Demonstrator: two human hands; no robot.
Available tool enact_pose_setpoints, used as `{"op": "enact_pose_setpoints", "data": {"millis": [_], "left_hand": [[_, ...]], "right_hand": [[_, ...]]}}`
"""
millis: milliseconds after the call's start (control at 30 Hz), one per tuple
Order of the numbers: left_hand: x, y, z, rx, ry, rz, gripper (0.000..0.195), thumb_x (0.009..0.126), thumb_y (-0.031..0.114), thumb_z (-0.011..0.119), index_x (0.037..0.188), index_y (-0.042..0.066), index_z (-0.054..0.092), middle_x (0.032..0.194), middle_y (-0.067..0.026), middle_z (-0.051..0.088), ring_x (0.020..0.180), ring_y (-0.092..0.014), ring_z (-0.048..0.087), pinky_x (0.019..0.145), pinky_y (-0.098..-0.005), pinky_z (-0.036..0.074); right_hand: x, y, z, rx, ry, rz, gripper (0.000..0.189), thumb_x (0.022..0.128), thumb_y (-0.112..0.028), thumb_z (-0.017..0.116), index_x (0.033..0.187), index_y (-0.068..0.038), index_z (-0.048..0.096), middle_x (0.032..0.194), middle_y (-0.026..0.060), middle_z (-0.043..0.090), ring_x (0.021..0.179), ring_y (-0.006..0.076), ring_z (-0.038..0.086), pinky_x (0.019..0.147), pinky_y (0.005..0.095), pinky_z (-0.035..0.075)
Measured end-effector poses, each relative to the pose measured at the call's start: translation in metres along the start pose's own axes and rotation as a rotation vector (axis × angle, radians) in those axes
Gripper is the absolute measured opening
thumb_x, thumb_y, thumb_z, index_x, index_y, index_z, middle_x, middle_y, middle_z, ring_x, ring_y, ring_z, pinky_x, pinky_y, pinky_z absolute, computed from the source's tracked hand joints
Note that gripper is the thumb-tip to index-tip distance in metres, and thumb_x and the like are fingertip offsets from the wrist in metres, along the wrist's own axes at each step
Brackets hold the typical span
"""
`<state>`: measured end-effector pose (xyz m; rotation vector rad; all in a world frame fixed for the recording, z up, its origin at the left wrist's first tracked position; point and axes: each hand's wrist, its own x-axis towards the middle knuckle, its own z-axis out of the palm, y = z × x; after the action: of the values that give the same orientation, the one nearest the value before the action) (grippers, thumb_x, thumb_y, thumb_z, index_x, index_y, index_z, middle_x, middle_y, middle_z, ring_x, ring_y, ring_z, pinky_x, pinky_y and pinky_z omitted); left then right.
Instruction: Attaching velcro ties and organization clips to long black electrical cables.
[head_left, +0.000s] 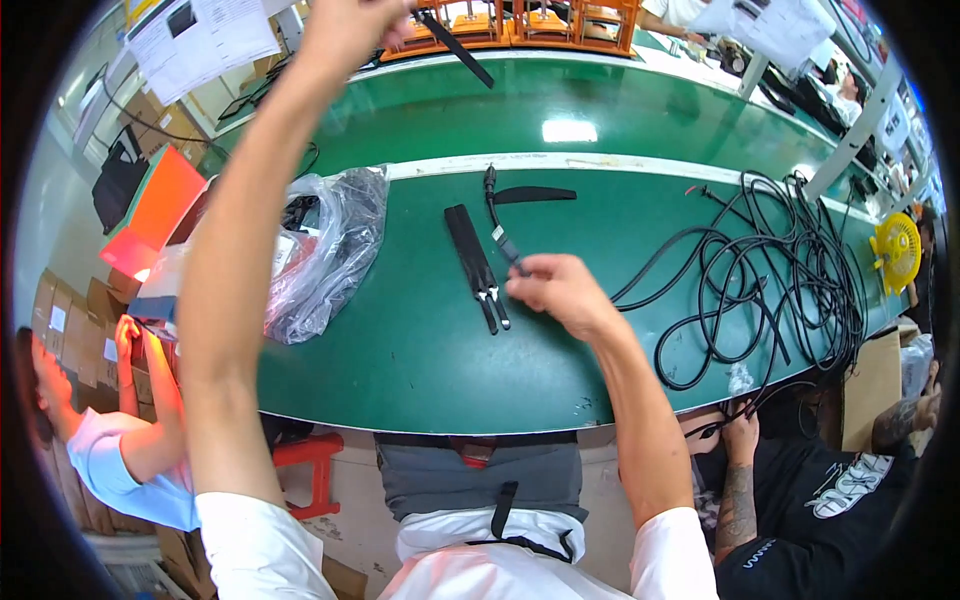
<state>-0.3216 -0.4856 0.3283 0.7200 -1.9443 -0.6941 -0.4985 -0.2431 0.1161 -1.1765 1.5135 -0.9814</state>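
Note:
My left hand (360, 30) reaches far forward and is partly cut off by the top edge. Its fingers are at one end of a black strap (459, 51), which hangs out to the right. Nearer to me, my right hand (562, 292) pinches the lower end of a short black cable (507, 244) with a connector and a small white tag. Just left of that hand, two black straps with metal-looking fittings (471, 251) lie side by side on the green table (420, 382). Another black strip (536, 195) rests beside the cable's upper end.
A tangle of black cable (750, 277) covers the table's right side. Clear plastic bags (337, 255) lie at left. Orange fixtures (562, 30) stand at the far edge. A yellow fan (896, 253) is at right. People sit close on both sides, one with a tattooed arm (739, 502).

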Motion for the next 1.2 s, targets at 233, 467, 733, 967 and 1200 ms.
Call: {"op": "enact_pose_setpoints", "data": {"millis": [233,467,733,967,1200], "left_hand": [[-0.184,-0.044,0.067,-0.964,0.188,-0.470,0.025,0.094,0.009,0.064,0.117,-0.001,0.060,0.101,-0.0124,0.068,0.089,-0.022,0.069,0.079,-0.0318,0.057],[-0.227,-0.057,0.102,-1.178,-0.020,-0.613,0.018,0.094,0.011,0.066,0.110,0.004,0.063,0.099,-0.0094,0.069,0.087,-0.019,0.066,0.079,-0.0360,0.055],[-0.222,-0.057,0.088,-0.948,-0.207,-0.510,0.020,0.094,0.010,0.065,0.109,-0.004,0.063,0.091,-0.0120,0.069,0.077,-0.018,0.068,0.074,-0.0299,0.055],[-0.217,-0.057,0.080,-1.135,-0.313,-0.604,0.035,0.095,0.016,0.065,0.123,-0.005,0.060,0.104,-0.0126,0.069,0.086,-0.016,0.067,0.083,-0.0286,0.053],[-0.224,-0.059,0.085,-0.876,-0.326,-0.499,0.031,0.091,0.017,0.072,0.114,-0.001,0.061,0.086,-0.0036,0.065,0.073,-0.010,0.062,0.067,-0.0233,0.049]], "right_hand": [[-0.012,-0.056,0.019,0.263,0.041,-0.328,0.041,0.100,-0.016,0.058,0.139,-0.007,0.052,0.086,-0.0014,0.059,0.070,0.0065,0.048,0.062,0.0219,0.042],[0.022,-0.019,0.037,0.970,-0.280,-0.245,0.025,0.098,-0.016,0.063,0.117,-0.002,0.057,0.091,0.0044,0.065,0.076,0.0137,0.061,0.066,0.0266,0.049],[0.025,-0.015,0.042,0.764,-0.008,-0.189,0.021,0.095,-0.015,0.066,0.107,0.002,0.065,0.092,0.0069,0.068,0.076,0.0108,0.063,0.065,0.0231,0.051],[0.022,-0.017,0.027,0.844,-0.075,-0.112,0.019,0.098,-0.015,0.061,0.102,0.003,0.068,0.087,0.0071,0.067,0.074,0.0109,0.062,0.063,0.0230,0.051],[0.023,-0.008,0.041,0.621,-0.105,-0.175,0.016,0.097,-0.011,0.062,0.100,0.003,0.068,0.089,0.0096,0.070,0.073,0.0095,0.063,0.064,0.0217,0.051]]}}
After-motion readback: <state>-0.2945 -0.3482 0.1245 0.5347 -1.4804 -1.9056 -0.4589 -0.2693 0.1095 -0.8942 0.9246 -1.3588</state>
